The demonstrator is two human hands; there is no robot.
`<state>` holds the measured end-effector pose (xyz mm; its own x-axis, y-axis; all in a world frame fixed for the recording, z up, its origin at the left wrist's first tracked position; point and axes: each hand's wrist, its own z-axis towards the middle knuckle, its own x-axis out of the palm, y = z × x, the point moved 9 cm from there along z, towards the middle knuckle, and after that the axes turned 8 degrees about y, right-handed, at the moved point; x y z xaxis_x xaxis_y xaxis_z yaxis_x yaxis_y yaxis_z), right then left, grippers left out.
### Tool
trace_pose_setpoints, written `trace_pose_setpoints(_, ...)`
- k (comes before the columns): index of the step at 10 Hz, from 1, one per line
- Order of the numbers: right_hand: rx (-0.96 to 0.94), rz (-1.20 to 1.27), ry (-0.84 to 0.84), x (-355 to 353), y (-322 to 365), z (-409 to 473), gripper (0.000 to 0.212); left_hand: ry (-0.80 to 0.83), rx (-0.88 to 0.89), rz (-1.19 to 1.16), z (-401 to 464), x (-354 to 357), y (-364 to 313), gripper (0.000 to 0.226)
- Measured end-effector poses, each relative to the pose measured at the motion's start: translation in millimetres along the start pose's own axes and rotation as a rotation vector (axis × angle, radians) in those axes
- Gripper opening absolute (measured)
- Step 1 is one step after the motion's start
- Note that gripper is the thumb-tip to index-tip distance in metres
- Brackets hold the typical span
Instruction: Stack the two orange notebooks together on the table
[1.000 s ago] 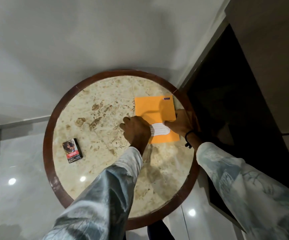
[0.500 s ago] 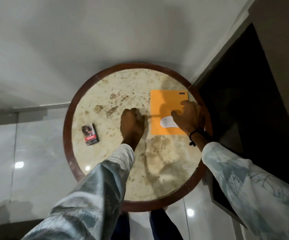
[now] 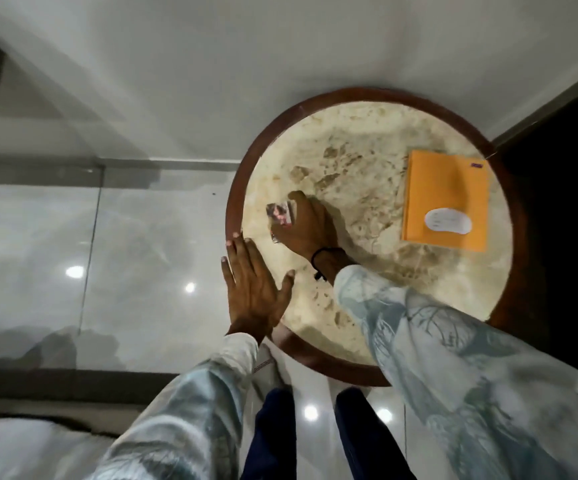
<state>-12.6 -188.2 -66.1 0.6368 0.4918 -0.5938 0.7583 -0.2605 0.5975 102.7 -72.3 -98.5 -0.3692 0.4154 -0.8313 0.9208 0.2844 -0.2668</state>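
Note:
The orange notebooks [image 3: 446, 199] lie as one pile with a white label at the right side of the round marble table [image 3: 360, 188]; I see one cover on top and cannot tell the lower one apart. Neither hand touches them. My right hand [image 3: 306, 226] reaches across to the table's left part and closes around a small card box [image 3: 280, 216]. My left hand [image 3: 253, 285] rests flat with fingers spread on the table's dark wooden rim at the left.
A white wall runs behind the table. Glossy grey floor tiles spread to the left and below. A dark panel stands at the right. My legs [image 3: 315, 434] are below the table's near edge.
Both hands left the notebooks. My right hand crossed to the card box at the left and took hold of it. My left hand moved to the table's rim. The camera swung left.

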Motion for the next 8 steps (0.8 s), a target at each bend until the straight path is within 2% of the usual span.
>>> trace_pose_setpoints(2,-0.026,-0.113,-0.066,11.1,5.3,11.0,0.059,-0.065,0.058,0.042,0.7,11.1,5.7,0.108)
trace_pose_setpoints(4,0.11,-0.021,-0.319,-77.2,-59.7,4.6,0.065,-0.057,0.261,0.008,12.4,18.4,-43.1,0.105)
trace_pose_setpoints(5,0.132,-0.024,-0.36,-100.7,-78.0,10.0,0.065,-0.075,0.304,0.032,21.7,26.3,-74.3,0.103)
trace_pose_setpoints(8,0.128,-0.04,-0.314,-100.1,-91.7,19.3,0.075,-0.133,0.281,0.177,30.7,38.3,-93.7,0.099)
